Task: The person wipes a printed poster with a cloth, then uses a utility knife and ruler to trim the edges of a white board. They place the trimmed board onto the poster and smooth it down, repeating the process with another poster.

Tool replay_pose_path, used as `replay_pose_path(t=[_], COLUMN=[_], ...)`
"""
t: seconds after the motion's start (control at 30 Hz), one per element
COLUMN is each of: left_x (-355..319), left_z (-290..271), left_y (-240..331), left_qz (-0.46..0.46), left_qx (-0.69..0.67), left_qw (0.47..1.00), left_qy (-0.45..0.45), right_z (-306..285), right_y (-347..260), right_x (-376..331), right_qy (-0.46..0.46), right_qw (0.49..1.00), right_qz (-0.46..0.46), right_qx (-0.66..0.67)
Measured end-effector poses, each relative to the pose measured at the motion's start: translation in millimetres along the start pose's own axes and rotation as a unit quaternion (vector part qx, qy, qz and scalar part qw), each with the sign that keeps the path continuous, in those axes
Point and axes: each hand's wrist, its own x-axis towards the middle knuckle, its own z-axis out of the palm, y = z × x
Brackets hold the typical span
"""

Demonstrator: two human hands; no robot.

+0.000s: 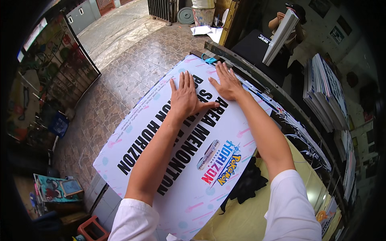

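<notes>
A large white printed board (183,213) lies slantwise in front of me, with bold black lettering, a colourful logo and pale pink and blue marks. My left hand (185,95) rests flat on its far half, fingers spread, thumb pointing right across the lettering. To its right, my right hand (227,83) lies flat with fingers apart near the board's far right edge. Neither hand grips anything. Beyond the right hand, a small blue strip (209,60) shows at the board's far corner.
Under the board's right side are a yellowish surface (285,197) and a black crumpled piece (245,186). White scraps (297,130) line the right edge. A dark reflective pane shows a person and stacked boards (321,92). A red stool (93,229) stands lower left on tiled floor (100,104).
</notes>
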Motion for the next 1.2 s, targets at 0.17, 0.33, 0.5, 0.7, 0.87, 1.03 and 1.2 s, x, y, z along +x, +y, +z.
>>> replay_pose_path(t=[0.17,0.33,0.5,0.7,0.87,1.03,1.2], left_x=[-9,-97,-222,-272,-273,-272,-271], left_z=[-7,-14,-58,-80,-74,-75,-75], left_y=[12,73,63,28,29,30,31], left_qz=[0.076,0.321,0.333,0.053,0.056,0.05,0.048], left_qx=[-0.013,-0.068,-0.14,0.024,0.02,0.048,0.026], left_qw=[0.997,0.942,0.906,0.992,0.994,0.99,0.992], left_qy=[-0.015,-0.074,-0.218,-0.115,-0.095,-0.12,-0.118], right_z=[11,17,18,12,11,9,1], right_y=[1,4,4,-9,-59,-103,-98], right_x=[3,4,3,4,-18,-71,-99], right_qy=[0.038,0.117,0.095,0.093,-0.004,-0.039,-0.04], right_qw=[0.998,0.987,0.991,0.994,0.999,0.986,0.962], right_qz=[0.051,0.081,0.07,0.05,-0.035,-0.149,-0.236], right_qx=[-0.006,0.076,0.056,-0.026,0.005,0.066,0.13])
